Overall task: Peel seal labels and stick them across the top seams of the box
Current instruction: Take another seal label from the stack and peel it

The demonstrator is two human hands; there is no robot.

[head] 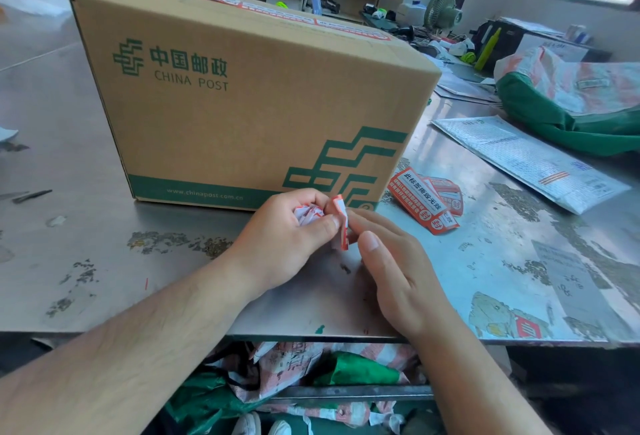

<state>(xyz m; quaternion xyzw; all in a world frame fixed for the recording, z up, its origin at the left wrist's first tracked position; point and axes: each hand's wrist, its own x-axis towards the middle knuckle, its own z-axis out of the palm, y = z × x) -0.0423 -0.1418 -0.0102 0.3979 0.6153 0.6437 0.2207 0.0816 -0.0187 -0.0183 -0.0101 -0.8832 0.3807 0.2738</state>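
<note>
Pinching a seal label (341, 223) with the curled left hand (294, 230), clutching crumpled paper (309, 216) too; touching the label with straight, close-set fingers of the right hand (391, 261), just near of the China Post box (242, 112).

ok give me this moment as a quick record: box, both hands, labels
box: cardboard box upright on the metal table
top seam: seal labels already stuck along it
left: left hand grips crumpled paper, thumb pinching the held label
right: right hand, fingers straight, tips touching the held label
spares: spare labels lying on the table by the box's near right corner
stage: held label not yet on the box
</note>
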